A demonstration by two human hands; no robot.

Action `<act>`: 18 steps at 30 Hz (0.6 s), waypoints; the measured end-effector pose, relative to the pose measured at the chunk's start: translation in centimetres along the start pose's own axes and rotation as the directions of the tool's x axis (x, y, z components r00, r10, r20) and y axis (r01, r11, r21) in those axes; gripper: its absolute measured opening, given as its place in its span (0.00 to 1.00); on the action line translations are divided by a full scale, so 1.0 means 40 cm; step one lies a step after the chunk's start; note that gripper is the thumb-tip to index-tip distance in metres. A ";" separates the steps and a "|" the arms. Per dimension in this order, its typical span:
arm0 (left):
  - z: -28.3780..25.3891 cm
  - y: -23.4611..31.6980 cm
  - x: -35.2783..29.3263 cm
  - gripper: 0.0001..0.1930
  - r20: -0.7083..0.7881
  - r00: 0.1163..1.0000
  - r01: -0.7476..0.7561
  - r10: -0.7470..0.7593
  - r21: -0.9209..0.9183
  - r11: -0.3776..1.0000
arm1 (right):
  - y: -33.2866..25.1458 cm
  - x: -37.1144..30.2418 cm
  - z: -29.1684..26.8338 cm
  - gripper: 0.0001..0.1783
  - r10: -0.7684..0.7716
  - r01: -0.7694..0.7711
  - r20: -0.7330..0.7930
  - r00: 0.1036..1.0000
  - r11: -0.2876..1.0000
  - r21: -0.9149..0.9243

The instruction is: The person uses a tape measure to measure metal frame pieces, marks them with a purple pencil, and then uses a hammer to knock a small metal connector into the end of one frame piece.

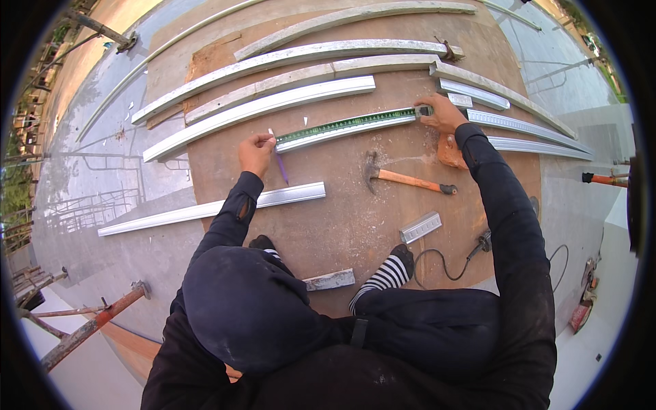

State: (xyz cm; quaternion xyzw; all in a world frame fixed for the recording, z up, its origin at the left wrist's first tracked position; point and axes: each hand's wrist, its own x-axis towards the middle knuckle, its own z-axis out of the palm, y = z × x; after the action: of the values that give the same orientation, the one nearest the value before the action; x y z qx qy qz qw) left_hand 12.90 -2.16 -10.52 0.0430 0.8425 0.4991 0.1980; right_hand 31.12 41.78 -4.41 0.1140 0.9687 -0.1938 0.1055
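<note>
A tape measure's green blade is drawn out along a silvery metal channel on the brown board. Far right, my right hand is closed around the tape measure's case, at the channel's right end. My left hand pinches the blade's free end at the channel's left end. A purple pencil slants past those left fingertips; whether they also grip it, I cannot tell. Nearer to me lie a claw hammer with an orange handle and a reddish brick piece, below my right wrist.
Several long metal channels and bars lie beyond my hands. Another channel lies below my left hand. A short metal offcut and a corded tool's black cable are near my right foot. A rusty pipe frame stands at left.
</note>
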 end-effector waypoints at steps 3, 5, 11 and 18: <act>-0.002 0.007 -0.002 0.08 0.035 0.999 0.024 -0.023 -0.030 0.999 | 0.008 0.003 0.004 0.23 -0.015 0.015 -0.016 1.000 1.000 0.001; 0.002 0.025 -0.008 0.08 0.062 0.996 0.061 -0.058 -0.044 0.997 | 0.016 0.000 0.006 0.23 -0.002 0.002 -0.001 1.000 1.000 0.011; -0.004 0.031 -0.010 0.09 0.088 0.992 0.093 -0.086 -0.086 0.992 | 0.028 0.009 -0.011 0.23 -0.019 0.018 0.016 1.000 1.000 0.012; 0.001 0.028 -0.005 0.08 0.105 0.989 0.115 -0.107 -0.067 0.991 | 0.064 -0.013 -0.019 0.24 0.061 -0.061 0.004 0.998 0.998 0.018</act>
State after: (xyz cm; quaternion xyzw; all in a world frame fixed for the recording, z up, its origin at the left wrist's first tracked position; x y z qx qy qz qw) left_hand 12.95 -1.64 -9.51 0.0140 0.8139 0.5147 0.2693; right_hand 32.17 44.31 -4.50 0.1442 0.9627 -0.1994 0.1121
